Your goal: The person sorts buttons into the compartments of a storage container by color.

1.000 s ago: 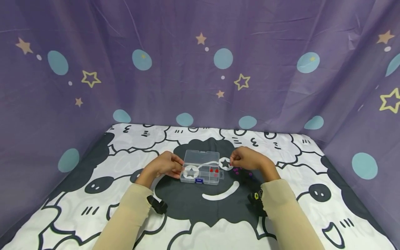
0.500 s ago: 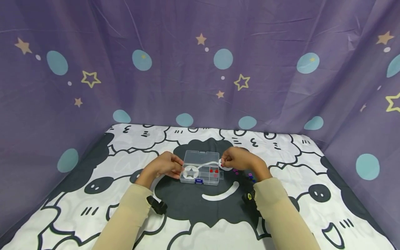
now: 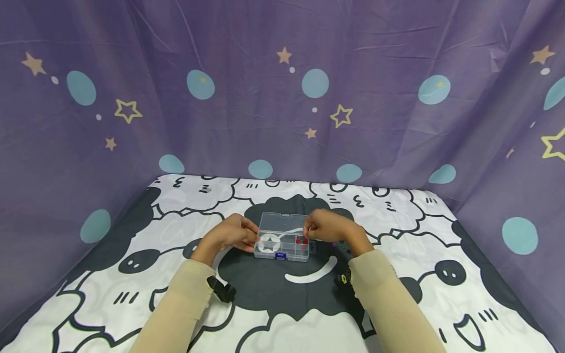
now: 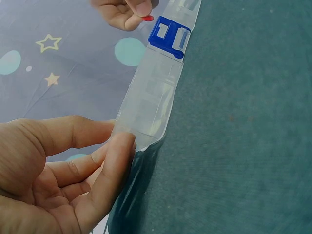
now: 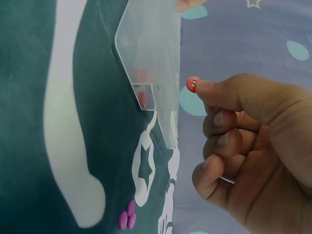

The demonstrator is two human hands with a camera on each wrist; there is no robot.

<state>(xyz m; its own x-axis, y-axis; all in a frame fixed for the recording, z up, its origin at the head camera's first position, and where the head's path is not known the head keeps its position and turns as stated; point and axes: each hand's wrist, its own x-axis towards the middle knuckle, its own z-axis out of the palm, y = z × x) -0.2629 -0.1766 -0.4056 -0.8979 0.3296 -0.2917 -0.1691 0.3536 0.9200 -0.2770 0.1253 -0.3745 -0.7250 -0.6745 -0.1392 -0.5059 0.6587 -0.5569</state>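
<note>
A clear plastic compartment box (image 3: pixel 289 251) lies on the cloth with its lid (image 3: pixel 282 223) raised at the back and a blue latch (image 4: pixel 168 36) on its front. My left hand (image 3: pixel 234 233) pinches the box's left end between thumb and fingers. Above the box's right side, my right hand (image 3: pixel 328 226) holds a red button (image 5: pixel 193 84) at the tips of thumb and forefinger. Several red buttons (image 3: pixel 301 240) sit in the right-hand compartments. To the right, purple buttons (image 5: pixel 127 217) lie on the cloth, partly covered by my right hand and arm in the head view.
The cloth (image 3: pixel 260 284) carries a dark sheep face with a white smile (image 3: pixel 311 274), and white sheep around it. A purple curtain (image 3: pixel 247 122) with stars and blue spots hangs behind and at both sides.
My right hand has moved left with the red button, from beside the loose buttons to over the box's right side. My left hand still holds the box's left end.
</note>
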